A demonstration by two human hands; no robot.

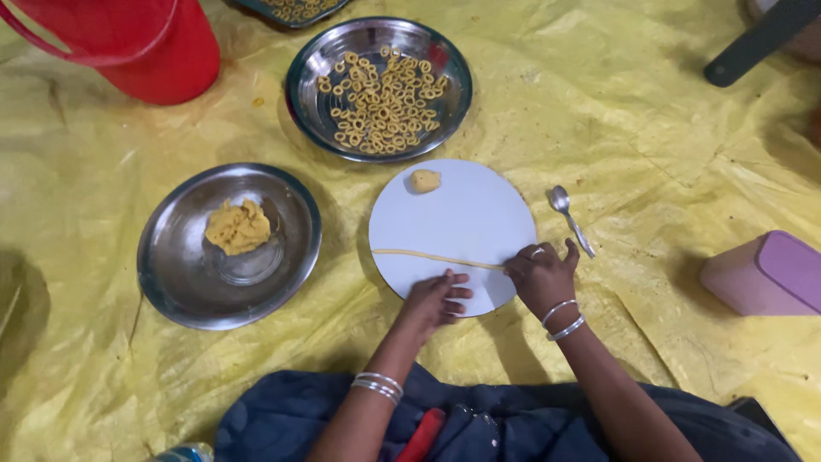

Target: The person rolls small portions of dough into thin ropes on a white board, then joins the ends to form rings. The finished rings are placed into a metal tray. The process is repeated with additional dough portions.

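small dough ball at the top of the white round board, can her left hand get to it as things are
Probably yes. The left hand lies flat on the white round board, and only the thin dough rope lies between it and the small dough ball.

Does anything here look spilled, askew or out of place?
Little stands out. One small dough crumb lies loose on the yellow plastic sheet, beside the red bucket, outside any plate. The metal spoon rests directly on the sheet beside the round white board. Otherwise things look orderly.
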